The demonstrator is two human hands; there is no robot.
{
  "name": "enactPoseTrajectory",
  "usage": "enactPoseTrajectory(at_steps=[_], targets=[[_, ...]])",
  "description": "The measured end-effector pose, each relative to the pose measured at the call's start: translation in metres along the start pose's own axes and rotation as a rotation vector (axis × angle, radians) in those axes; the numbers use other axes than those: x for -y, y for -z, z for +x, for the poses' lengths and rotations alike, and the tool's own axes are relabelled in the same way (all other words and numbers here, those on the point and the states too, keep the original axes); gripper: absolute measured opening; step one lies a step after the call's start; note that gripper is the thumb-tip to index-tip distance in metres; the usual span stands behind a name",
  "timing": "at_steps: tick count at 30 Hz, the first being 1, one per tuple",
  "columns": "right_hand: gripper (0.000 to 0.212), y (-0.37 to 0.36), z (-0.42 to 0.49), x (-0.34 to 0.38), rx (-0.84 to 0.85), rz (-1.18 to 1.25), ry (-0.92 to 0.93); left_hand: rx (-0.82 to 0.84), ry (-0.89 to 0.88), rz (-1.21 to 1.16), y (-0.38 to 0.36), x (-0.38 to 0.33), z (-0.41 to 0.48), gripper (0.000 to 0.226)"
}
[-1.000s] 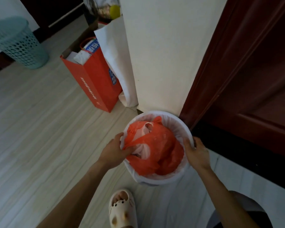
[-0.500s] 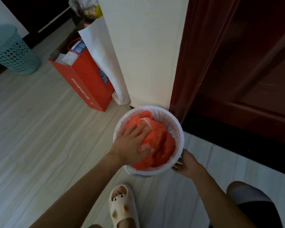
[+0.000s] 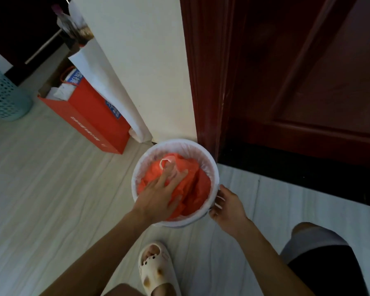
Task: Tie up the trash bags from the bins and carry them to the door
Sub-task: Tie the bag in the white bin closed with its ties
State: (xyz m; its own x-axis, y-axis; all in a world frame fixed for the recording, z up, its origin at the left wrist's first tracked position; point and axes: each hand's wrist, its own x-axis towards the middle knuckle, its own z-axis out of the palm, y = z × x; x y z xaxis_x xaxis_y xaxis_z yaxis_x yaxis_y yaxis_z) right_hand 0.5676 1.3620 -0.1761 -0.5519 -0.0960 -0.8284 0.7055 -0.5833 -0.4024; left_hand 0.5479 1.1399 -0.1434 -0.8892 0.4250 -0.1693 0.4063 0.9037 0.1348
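The left hand [image 3: 158, 197] lies flat on top of the orange plastic bag [image 3: 198, 189] that fills the bin [image 3: 179, 224]. Its fingers are straight and spread, pointing toward 1 o'clock and pressing the crumpled film down. The right hand [image 3: 228, 205] sits outside the bin at about 4 o'clock of the rim. Its thumb rests against the edge and its fingers curl in under the overhang. Whether they pinch the liner or merely touch it cannot be made out.

The bin is round and lined with a thin white trash bag [image 3: 192, 149], gathered in fine pleats and folded over the rim. It stands on the floor [image 3: 41, 189], pale with a wood-grain streak, against the foot of a cream wall [image 3: 141, 71] and the frame of a dark red panelled door [image 3: 308, 82]. A small white loop of plastic pokes up from the orange bag just beyond the left fingertips.

At 10 o'clock of the bin stands a stiff red paper bag [image 3: 94, 120] with white lettering too blurred to read. Farther out is a teal perforated basket [image 3: 2, 97], cut off by the left edge. A cream slipper [image 3: 154, 268] rests at 6 o'clock. The bin's own wall is almost wholly hidden by the liner and the hands.
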Motion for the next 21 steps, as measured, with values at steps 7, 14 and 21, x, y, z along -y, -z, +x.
enactPoseTrajectory(at_steps=[7,14,21], targets=[[0.026,0.009,0.001,-0.011,0.069,0.179,-0.087,0.156,0.02,-0.013,0.01,-0.019,0.006,0.088],[0.024,0.001,-0.005,-0.005,-0.146,-0.072,0.093,0.263,0.115,0.052,-0.008,-0.037,0.008,0.115],[0.032,0.002,-0.01,-0.005,-0.19,-0.3,0.214,0.326,0.151,-0.046,-0.005,-0.036,0.011,0.117]])
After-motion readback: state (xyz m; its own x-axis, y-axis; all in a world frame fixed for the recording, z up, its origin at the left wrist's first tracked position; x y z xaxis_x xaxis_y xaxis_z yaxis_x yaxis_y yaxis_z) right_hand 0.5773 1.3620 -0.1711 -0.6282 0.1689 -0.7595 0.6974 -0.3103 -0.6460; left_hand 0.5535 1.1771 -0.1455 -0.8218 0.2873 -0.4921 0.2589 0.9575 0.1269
